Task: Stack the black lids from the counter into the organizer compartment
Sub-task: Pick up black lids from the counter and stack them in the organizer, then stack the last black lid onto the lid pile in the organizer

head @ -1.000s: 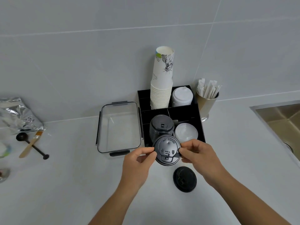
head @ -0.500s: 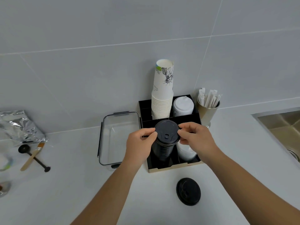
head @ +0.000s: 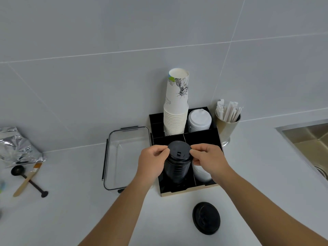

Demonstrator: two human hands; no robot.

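A white table (head: 71,219) seen from above, against a grey tiled wall. At the far left lies a crumpled silver foil bag (head: 16,146), and just in front of it a black measuring scoop (head: 26,180) crossed by a small wooden-handled brush (head: 26,180). Further right sits an empty clear rectangular container (head: 126,157) with black clips, just beside a black organizer (head: 200,137) divided into compartments. In the organizer's back row stand a tall stack of white paper cups (head: 176,107) and a stack of white lids (head: 199,121). In its front left compartment is a stack of black lids (head: 177,169). The left hand (head: 152,162) and the right hand (head: 208,158) flank the topmost black lid (head: 179,150), their fingers pinched narrow on its opposite edges as it sits on top of that stack. The front right compartment holds more white lids (head: 201,173), partly hidden by the right hand. One more loose black lid (head: 206,217) lies flat on the table in front of the organizer. Right of the organizer stands a gold metal cup (head: 227,128) of paper-wrapped sticks (head: 229,110), then a steel sink (head: 308,142) at the far right edge.
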